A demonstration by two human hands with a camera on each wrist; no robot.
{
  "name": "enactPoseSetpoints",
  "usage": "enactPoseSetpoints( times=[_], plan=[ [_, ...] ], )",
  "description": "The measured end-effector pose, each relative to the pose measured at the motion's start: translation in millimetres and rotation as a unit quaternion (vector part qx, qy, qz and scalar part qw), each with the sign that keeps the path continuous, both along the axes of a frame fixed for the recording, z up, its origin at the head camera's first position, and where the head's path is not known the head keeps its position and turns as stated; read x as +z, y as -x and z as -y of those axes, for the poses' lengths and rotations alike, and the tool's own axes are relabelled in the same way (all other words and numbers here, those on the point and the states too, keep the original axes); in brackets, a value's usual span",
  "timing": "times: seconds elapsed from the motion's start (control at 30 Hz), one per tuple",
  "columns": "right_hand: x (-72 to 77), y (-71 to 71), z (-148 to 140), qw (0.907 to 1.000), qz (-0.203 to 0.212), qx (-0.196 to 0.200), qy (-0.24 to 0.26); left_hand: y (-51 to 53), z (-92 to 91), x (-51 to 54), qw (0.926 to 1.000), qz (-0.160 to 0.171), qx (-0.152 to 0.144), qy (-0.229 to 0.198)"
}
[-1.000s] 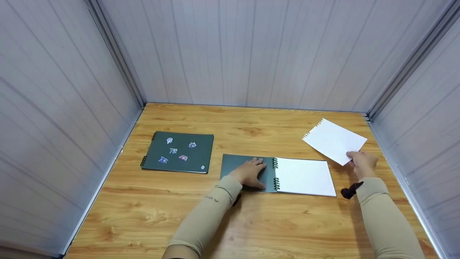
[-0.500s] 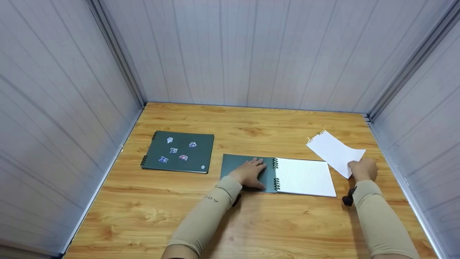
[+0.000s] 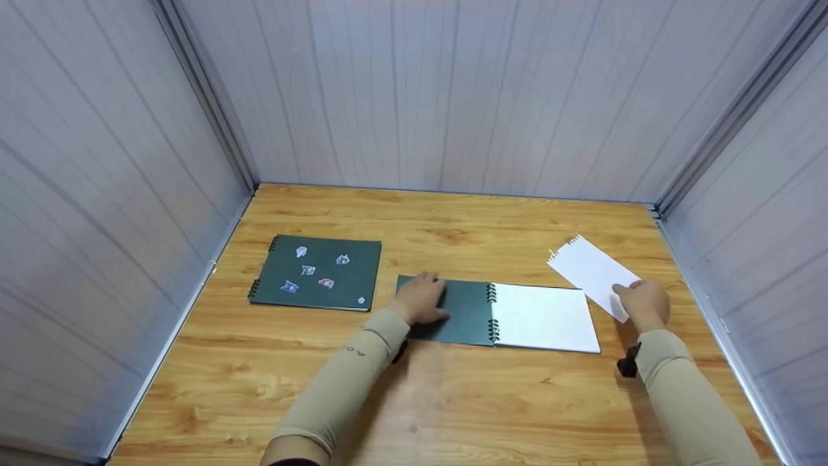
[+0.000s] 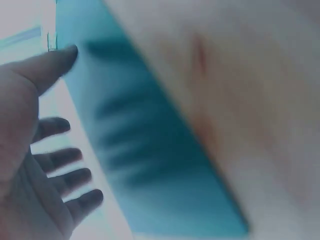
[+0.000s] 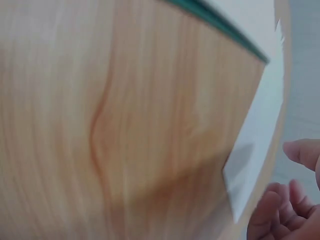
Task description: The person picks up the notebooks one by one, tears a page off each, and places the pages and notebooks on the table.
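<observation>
An open spiral notebook (image 3: pixel 546 318) lies mid-table, its dark green cover (image 3: pixel 469 314) folded out to the left and its white page on the right. Above the cover's left part, my left hand (image 3: pixel 419 299) hovers with spread fingers; in the left wrist view a gap and shadows show under it. White paper with a torn, perforated edge (image 3: pixel 592 268) lies right of the notebook. Over its near right corner is my right hand (image 3: pixel 643 304). In the right wrist view the thumb stands apart from bent fingers (image 5: pixel 280 210), and the paper (image 5: pixel 255 135) lies below, untouched.
A closed dark green spiral notebook (image 3: pixel 317 273) with several small stickers lies at the left. Pale panel walls (image 3: pixel 420 97) enclose the wooden table (image 3: pixel 466 408) at the back and both sides.
The right hand has lowered the torn paper to the table and let go. My left hand has lifted from the notebook cover and shifted left.
</observation>
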State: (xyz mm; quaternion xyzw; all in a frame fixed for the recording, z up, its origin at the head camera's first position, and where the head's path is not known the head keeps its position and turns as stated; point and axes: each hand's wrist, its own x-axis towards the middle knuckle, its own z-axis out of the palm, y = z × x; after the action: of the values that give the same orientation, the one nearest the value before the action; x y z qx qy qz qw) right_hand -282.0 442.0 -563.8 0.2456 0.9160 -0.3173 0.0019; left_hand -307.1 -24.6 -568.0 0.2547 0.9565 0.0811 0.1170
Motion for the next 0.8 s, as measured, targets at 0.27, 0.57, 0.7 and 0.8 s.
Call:
enactPoseSetpoints(
  times=[0.27,0.57,0.7,0.8],
  plan=[
    [5.8,-10.9,43,0.9918,-0.053,0.116,-0.011,10.7,42.2,7.8,0.9975,0.003,0.071,-0.001],
    [-4.4,-25.2,74,0.9692,-0.021,0.244,-0.031,14.0,54.3,8.7,0.9966,0.016,0.080,0.011],
    [-7.6,-31.2,82,0.9553,0.002,0.291,-0.053,16.0,54.4,9.2,0.9966,0.013,0.079,0.018],
    [-10.4,-35.0,86,0.9396,0.005,0.331,-0.086,17.6,54.2,11.0,0.9964,0.019,0.082,0.014]
  ],
)
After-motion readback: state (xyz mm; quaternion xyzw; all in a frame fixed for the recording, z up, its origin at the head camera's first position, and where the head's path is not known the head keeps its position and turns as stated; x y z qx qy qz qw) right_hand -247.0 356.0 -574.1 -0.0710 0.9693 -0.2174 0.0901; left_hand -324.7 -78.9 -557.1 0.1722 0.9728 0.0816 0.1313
